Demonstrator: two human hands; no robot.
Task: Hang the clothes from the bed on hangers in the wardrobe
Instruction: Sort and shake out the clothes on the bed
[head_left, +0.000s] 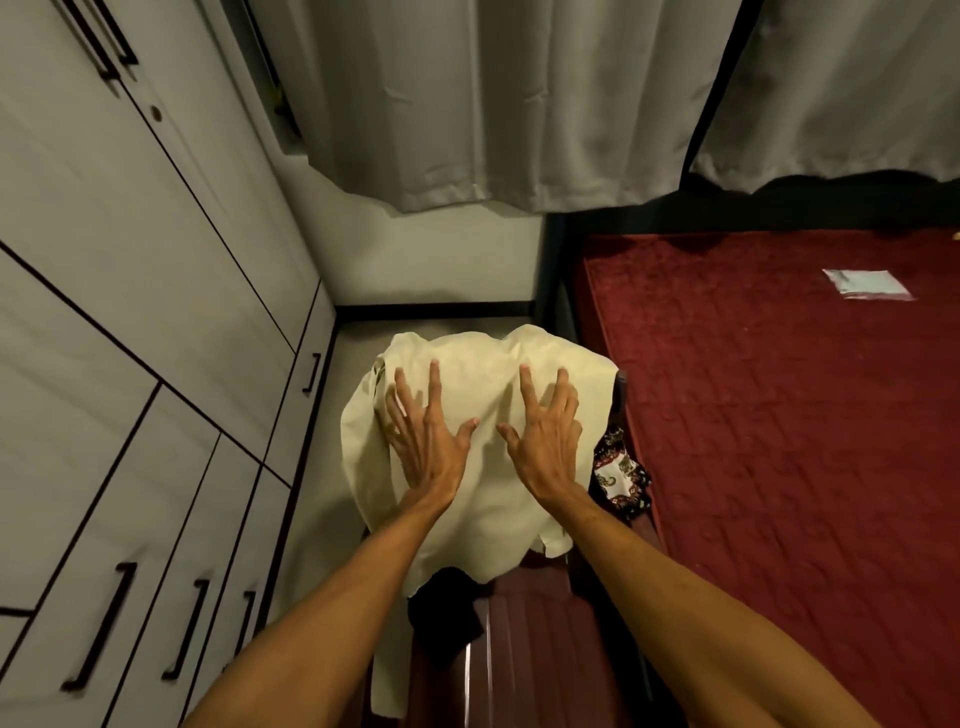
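Dim warm light, wide-angle edge distortion

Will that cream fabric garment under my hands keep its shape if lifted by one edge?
Probably floppy: the cream fabric garment sags in folds over the dark maroon plastic chair. Likely light; it looks thin. It may slip off, since the left hand and right hand only press flat on it.

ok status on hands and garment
Left hand and right hand open, flat on cream garment. Garment spread over maroon chair, no hanger seen. Wardrobe doors shut.
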